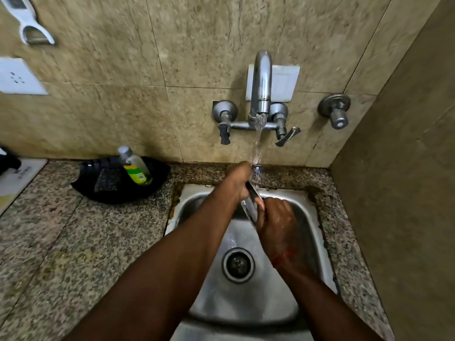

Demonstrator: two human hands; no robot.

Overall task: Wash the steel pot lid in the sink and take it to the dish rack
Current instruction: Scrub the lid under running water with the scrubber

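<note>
The steel pot lid (250, 205) stands on edge over the steel sink (312, 215), seen almost edge-on between both hands. My left hand (237, 179) grips its upper rim just under the running water. My right hand (277, 223) presses against the lid's right face, wet, with a red thread at the wrist. Most of the lid is hidden by my hands. Water pours from the wall tap (261, 82) onto the lid's top edge.
A black tray (108, 183) holding a dish soap bottle (136, 167) sits on the granite counter (61, 242) left of the sink. The sink drain (238, 265) lies below my hands. A side wall (406, 168) closes off the right. No dish rack is in view.
</note>
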